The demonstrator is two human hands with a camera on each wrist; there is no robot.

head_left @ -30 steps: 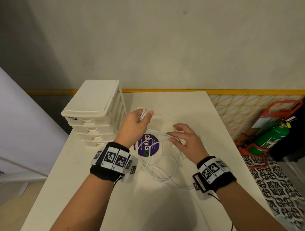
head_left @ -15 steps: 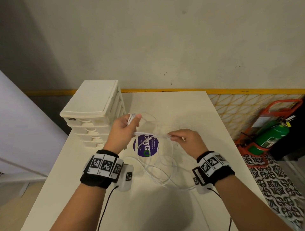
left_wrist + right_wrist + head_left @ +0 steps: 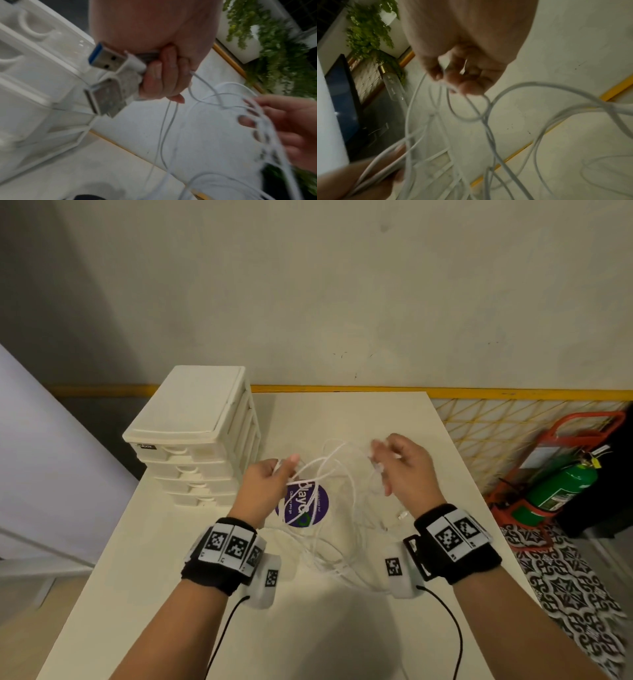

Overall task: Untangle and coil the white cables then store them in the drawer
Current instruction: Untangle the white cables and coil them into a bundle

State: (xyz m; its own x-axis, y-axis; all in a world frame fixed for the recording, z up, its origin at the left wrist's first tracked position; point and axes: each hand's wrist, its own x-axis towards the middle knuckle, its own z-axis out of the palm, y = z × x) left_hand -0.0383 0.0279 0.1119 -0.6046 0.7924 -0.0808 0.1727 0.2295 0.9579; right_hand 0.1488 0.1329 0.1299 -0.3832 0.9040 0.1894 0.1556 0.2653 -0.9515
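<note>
A tangle of white cables (image 3: 337, 529) hangs between my two raised hands and trails onto the cream table (image 3: 308, 628). My left hand (image 3: 274, 477) grips two USB plug ends (image 3: 109, 67) in curled fingers, close to the drawer unit (image 3: 195, 436). My right hand (image 3: 394, 463) is lifted to the right of it and pinches a loop of cable (image 3: 467, 105) between thumb and fingertips; other strands run across its fingers (image 3: 248, 121). A small connector (image 3: 402, 514) dangles below the right hand. All drawers of the unit look closed.
A round purple sticker (image 3: 303, 508) lies on the table under the cables. A green fire extinguisher (image 3: 561, 487) in a red stand sits on the floor at the right, past the table edge. The wall is just behind the table.
My right hand has risen and moved back and right, pulling cable loops up off the table. The left hand stays near the drawer unit, still gripping the plug ends.
</note>
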